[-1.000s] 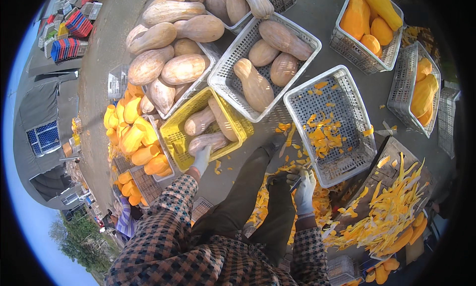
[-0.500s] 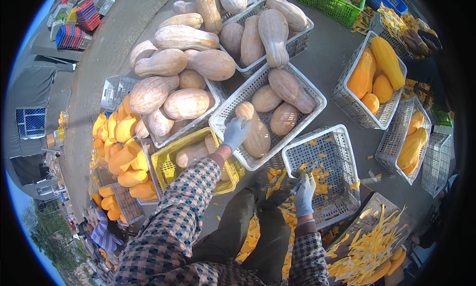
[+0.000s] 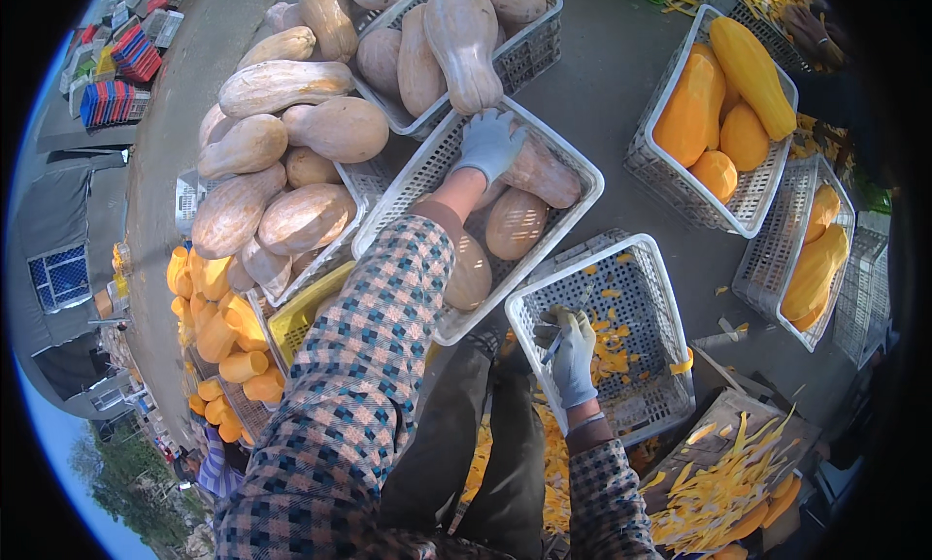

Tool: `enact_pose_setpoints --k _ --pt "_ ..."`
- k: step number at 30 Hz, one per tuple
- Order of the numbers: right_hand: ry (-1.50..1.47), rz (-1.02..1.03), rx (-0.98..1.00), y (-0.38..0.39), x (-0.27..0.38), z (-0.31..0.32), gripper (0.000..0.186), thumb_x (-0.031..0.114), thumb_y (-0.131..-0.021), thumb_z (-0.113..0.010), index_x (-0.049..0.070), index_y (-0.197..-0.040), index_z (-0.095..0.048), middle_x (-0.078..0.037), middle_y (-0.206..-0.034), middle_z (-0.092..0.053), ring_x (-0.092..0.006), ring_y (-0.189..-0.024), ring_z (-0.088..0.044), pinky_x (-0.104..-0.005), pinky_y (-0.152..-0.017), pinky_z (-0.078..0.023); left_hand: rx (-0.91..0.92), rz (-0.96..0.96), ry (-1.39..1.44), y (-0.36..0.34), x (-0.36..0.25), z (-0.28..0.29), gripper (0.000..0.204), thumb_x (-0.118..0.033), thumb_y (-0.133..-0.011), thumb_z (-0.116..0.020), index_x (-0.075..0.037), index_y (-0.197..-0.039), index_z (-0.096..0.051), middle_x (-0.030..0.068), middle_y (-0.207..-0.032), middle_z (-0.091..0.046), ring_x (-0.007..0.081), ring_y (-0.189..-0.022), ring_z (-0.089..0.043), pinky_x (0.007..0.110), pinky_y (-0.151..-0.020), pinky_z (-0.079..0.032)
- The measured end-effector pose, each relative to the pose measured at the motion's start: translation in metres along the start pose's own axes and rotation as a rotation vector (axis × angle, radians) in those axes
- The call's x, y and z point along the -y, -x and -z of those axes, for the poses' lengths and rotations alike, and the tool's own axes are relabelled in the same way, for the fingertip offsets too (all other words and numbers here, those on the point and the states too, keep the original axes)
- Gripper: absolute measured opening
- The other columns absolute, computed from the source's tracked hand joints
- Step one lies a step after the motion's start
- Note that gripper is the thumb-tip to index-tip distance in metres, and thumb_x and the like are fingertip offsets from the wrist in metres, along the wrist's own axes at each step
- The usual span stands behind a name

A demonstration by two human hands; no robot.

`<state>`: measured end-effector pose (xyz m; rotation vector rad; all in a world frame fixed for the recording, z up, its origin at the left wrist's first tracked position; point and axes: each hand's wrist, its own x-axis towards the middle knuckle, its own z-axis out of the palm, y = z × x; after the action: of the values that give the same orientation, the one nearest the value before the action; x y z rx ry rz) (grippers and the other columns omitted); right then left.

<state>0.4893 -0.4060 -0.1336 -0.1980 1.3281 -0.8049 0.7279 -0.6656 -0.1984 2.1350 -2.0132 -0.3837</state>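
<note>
My left hand (image 3: 490, 145), in a grey glove, reaches into a white crate (image 3: 589, 193). Its fingers are wrapped over the upper end of a large tan squash (image 3: 546, 175). Below that lies a rounder tan squash (image 3: 515, 224), and another tan squash (image 3: 468, 274) is partly behind my sleeve. My right hand (image 3: 575, 358), also gloved, is closed over the near white crate (image 3: 670, 312), which has orange peel scraps in it. A thin metal part of a peeler (image 3: 551, 350) shows beside its fingers; most of the tool is hidden.
Unpeeled tan squash (image 3: 309, 206) are heaped in crates at left. Peeled orange squash (image 3: 218, 317) lie beyond the yellow crate (image 3: 299, 317). A crate of peeled squash (image 3: 641, 157) stands at right. Peel strips (image 3: 714, 482) cover a board at lower right. A person's hand (image 3: 815, 31) shows at upper right.
My left hand has left the squash at the crate's near left side and moved up and right to the one at its far end. My right hand stays closed over the near crate. The view has shifted.
</note>
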Motion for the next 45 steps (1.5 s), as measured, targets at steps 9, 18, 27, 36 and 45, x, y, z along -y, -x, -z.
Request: enact_pose_setpoints --k 9,18,27,36,45 --pt "-0.043 0.052 0.033 -0.085 -0.008 -0.006 0.03 0.026 -0.105 -0.055 0.0 -0.116 -0.063 -0.013 -0.106 -0.071 -0.0175 -0.083 -0.07 -0.0314 -0.073 -0.059 0.088 -0.022 0.191 -0.047 0.029 -0.093 0.04 -0.041 -0.093 -0.064 -0.01 -0.118 -0.067 0.014 -0.115 -0.069 0.0343 -0.111 -0.062 0.048 -0.098 -0.047" --pt "-0.099 0.123 -0.083 -0.158 -0.038 -0.075 0.019 0.014 -0.104 -0.051 0.001 -0.108 -0.063 0.0 -0.09 -0.061 -0.0069 -0.073 -0.05 -0.0262 -0.067 -0.045 0.191 -0.223 -0.003 -0.009 0.049 -0.052 0.034 -0.037 -0.094 -0.06 -0.01 -0.111 -0.07 0.0165 -0.114 -0.069 0.036 -0.105 -0.065 0.045 -0.092 -0.051" --pt "-0.054 0.36 -0.168 -0.225 -0.059 -0.105 0.021 0.02 -0.103 -0.053 0.001 -0.098 -0.061 0.003 -0.074 -0.052 -0.0053 -0.068 -0.043 -0.0253 -0.062 -0.039 0.62 0.031 -0.058 -0.051 0.065 -0.073 0.065 -0.062 -0.092 -0.047 -0.007 -0.113 -0.072 0.0193 -0.103 -0.073 0.0376 -0.096 -0.07 0.044 -0.09 -0.053" --pt "0.095 0.36 -0.225 -0.246 -0.068 -0.131 0.018 0.017 -0.098 -0.058 0.0 -0.092 -0.06 -0.004 -0.075 -0.059 -0.0117 -0.07 -0.051 -0.0308 -0.066 -0.044 0.493 0.931 1.342 0.074 0.154 -0.13 0.061 -0.051 -0.096 -0.063 -0.001 -0.13 -0.064 0.0103 -0.119 -0.069 0.0185 -0.106 -0.064 0.032 -0.095 -0.05" --pt "0.675 0.339 -0.06 -0.081 -0.057 -0.109 0.042 0.029 -0.094 -0.057 -0.005 -0.119 -0.06 -0.031 -0.138 -0.053 -0.0447 -0.129 -0.051 -0.0483 -0.112 -0.038 0.645 0.842 1.981 0.245 0.109 -0.025 0.048 -0.034 -0.11 -0.036 -0.007 -0.15 -0.041 0.0095 -0.148 -0.047 0.0244 -0.134 -0.045 0.036 -0.113 -0.038"
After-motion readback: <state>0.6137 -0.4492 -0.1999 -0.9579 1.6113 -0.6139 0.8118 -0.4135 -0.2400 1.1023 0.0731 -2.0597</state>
